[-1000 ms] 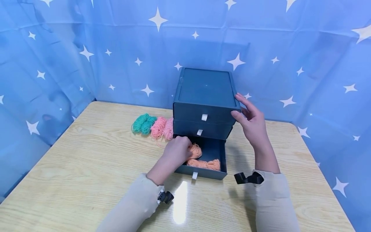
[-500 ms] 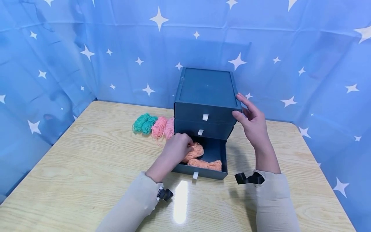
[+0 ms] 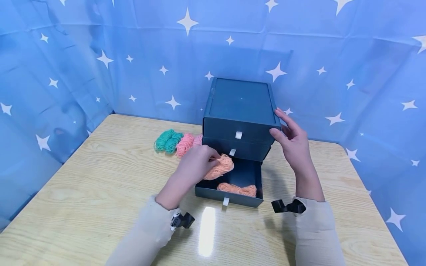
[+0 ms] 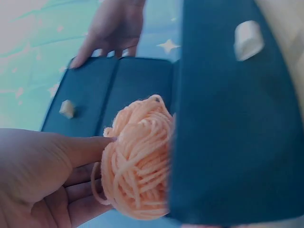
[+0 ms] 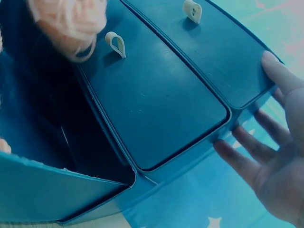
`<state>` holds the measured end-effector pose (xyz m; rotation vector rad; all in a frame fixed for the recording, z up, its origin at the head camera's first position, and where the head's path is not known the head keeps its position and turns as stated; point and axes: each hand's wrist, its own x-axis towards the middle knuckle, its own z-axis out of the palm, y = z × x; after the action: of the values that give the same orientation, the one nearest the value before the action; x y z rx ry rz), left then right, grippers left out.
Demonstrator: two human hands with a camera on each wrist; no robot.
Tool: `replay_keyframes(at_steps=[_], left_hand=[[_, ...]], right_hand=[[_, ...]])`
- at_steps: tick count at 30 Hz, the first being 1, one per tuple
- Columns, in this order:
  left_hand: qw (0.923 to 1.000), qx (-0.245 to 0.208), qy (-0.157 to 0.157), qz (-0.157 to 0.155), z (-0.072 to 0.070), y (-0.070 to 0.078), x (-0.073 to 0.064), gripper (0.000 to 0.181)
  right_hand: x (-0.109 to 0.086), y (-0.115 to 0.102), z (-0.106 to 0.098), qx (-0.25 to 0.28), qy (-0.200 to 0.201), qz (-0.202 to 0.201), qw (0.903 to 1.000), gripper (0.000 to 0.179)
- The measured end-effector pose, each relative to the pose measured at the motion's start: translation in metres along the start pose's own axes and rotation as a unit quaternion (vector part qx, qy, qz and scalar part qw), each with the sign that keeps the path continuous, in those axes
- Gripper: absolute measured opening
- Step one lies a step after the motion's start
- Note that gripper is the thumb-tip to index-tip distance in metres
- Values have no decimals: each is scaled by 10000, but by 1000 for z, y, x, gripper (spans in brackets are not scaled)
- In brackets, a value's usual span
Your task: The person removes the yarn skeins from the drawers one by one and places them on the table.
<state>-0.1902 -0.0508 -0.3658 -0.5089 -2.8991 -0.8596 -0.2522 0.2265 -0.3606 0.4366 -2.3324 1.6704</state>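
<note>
A skein of peach yarn (image 3: 219,168) is pinched in my left hand (image 3: 194,164), above the pulled-out bottom drawer (image 3: 244,201). In the left wrist view my thumb and fingers grip one end of this yarn (image 4: 140,161). Another peach skein (image 3: 237,189) lies along the front of the drawer. The dark blue drawer unit (image 3: 241,99) has its upper two drawers closed. At its right side rests my right hand (image 3: 295,147), thumb on the front edge of the top drawer. The right wrist view shows those fingers (image 5: 247,147) fairly straight along the side wall.
Left of the drawer unit, on the wooden table (image 3: 100,177), lie teal yarn (image 3: 169,141), coral-pink yarn (image 3: 184,145) and paler pink yarn (image 3: 198,140) partly behind my left hand. White pull tabs (image 3: 238,135) mark the drawer fronts. A blue star-patterned curtain (image 3: 149,48) hangs behind.
My left hand has lifted its peach skein up from the drawer and slightly left, apart from the other skein. My right hand stays on the drawer unit.
</note>
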Motion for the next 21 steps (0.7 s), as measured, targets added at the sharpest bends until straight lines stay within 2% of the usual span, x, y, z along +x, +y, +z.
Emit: replay_keyframes(at_steps=[4,11,17,21], left_hand=[[9998,-139,33,-152,-17,-6,-2,12],[9992,-336,182,95,-40,-25,-4,9],[9968,-686,283,-298,-58,-46,-6,12],[9943,-796,356,-609,-65,-58,-7,16]], right_hand=[[0,0,0,-29,-2,13,10000,53],[-1,-2,1,-11,-7,62,10000,53],[0,-1,1,13,-13,44,10000,54],[0,-1,1,110,-37,41,9999,54]])
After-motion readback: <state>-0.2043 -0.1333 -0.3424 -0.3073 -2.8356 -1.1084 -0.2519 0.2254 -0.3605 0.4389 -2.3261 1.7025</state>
